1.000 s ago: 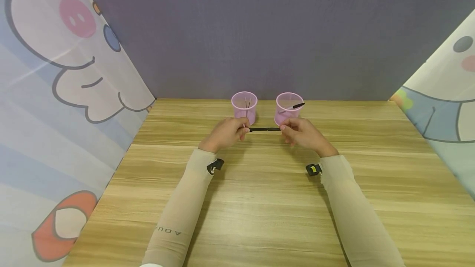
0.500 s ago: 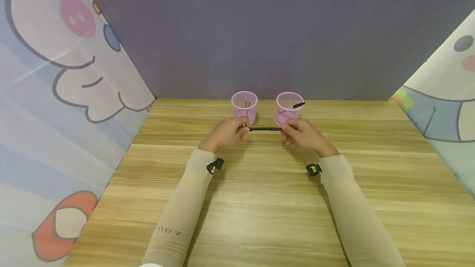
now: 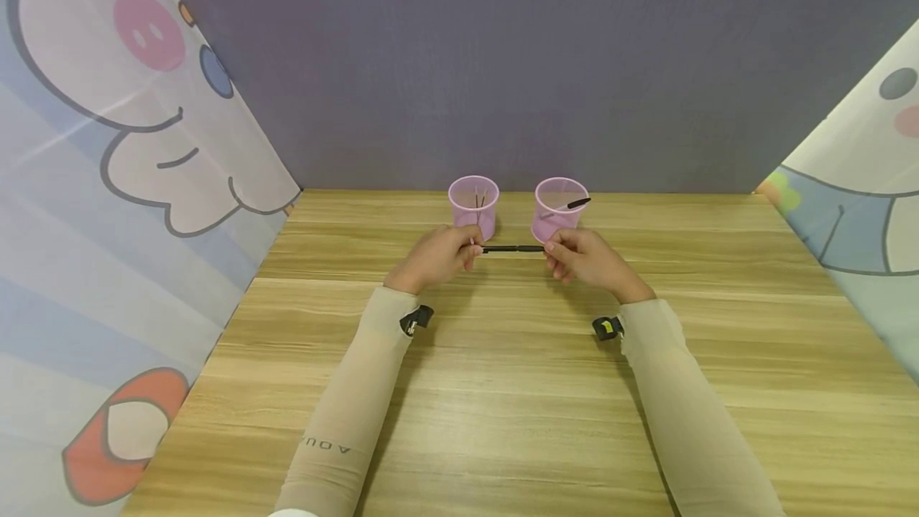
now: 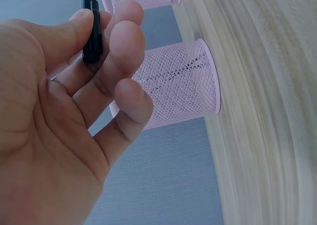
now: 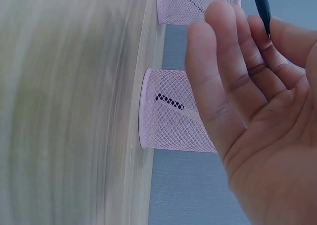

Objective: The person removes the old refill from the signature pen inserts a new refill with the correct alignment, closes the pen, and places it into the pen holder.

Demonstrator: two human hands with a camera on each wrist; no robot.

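A black pen (image 3: 513,249) spans level between my two hands, just in front of two pink mesh pen cups. My left hand (image 3: 438,255) pinches its clip end between thumb and fingers; the clip of the pen (image 4: 94,41) shows in the left wrist view. At the opposite end, my right hand (image 3: 590,262) pinches with thumb and index finger, beside the pointed tip of the pen (image 5: 262,9). The other right fingers are extended. Behind my left hand stands the left cup (image 3: 461,218), behind my right the right cup (image 3: 538,226).
Thin dark sticks (image 3: 478,204) stand in the left cup. A pen with a black end (image 3: 577,204) leans over the right cup's rim. A grey wall (image 3: 517,70) rises behind the wooden table (image 3: 517,389), and cartoon-printed cloth (image 3: 86,206) borders the sides.
My right fingertips have shifted very slightly to the right at the pen's tip end. The left hand, the pen and the cups look unchanged.
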